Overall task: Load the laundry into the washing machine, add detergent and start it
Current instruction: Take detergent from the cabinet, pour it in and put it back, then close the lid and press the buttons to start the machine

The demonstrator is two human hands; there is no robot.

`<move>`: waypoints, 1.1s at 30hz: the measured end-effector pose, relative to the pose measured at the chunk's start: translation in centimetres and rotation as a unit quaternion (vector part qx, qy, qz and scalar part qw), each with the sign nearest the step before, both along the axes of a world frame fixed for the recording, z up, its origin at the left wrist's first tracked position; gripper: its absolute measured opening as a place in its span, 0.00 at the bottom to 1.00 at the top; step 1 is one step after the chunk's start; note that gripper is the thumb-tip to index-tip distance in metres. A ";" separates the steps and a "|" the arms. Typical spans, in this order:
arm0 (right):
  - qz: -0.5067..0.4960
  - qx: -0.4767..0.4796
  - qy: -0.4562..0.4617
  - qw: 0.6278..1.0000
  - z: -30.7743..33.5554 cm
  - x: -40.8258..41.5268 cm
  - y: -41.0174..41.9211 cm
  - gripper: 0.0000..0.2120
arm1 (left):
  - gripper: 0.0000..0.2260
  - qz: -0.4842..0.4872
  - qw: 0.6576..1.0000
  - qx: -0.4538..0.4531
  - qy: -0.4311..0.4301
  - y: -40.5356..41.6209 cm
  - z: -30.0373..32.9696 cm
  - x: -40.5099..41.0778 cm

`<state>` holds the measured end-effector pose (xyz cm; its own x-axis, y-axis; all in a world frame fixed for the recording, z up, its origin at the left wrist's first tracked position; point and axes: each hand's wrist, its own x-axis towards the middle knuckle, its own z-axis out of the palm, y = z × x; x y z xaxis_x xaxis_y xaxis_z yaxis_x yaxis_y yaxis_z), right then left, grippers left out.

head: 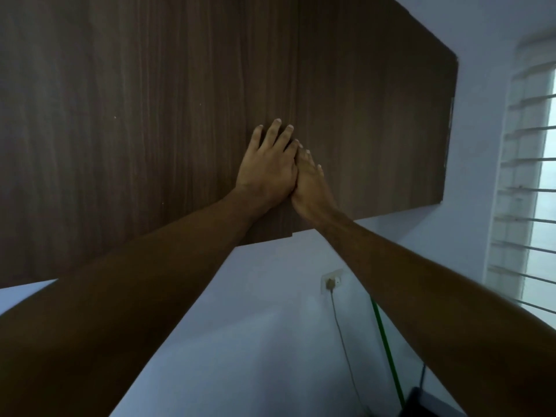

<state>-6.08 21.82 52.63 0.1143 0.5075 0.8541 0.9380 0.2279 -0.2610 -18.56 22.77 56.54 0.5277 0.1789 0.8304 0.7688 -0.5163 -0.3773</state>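
Observation:
I look up at a dark brown wooden wall cabinet with two flat doors that meet at a seam near the middle. My left hand lies flat on the left door, fingers straight and spread, right beside the seam. My right hand presses flat against the right door next to the left hand, touching it. Neither hand holds anything. No washing machine, laundry or detergent is in view.
Below the cabinet is a pale wall with a socket and a plugged-in cable hanging down. A green pole leans beside it. A dark object shows at the bottom edge. A barred window is on the right.

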 end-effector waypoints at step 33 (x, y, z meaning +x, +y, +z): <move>-0.224 0.023 -0.029 0.974 -6.7 14.1 -17.1 0.05 | 0.15 -0.337 0.925 -0.140 -0.108 -7.5 -10.0 14.6</move>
<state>8.07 4.68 45.93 0.2665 0.3786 0.8864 0.9588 -0.1982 -0.2036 -4.00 15.24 46.55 0.4246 0.0942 0.9005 0.2784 -0.9600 -0.0308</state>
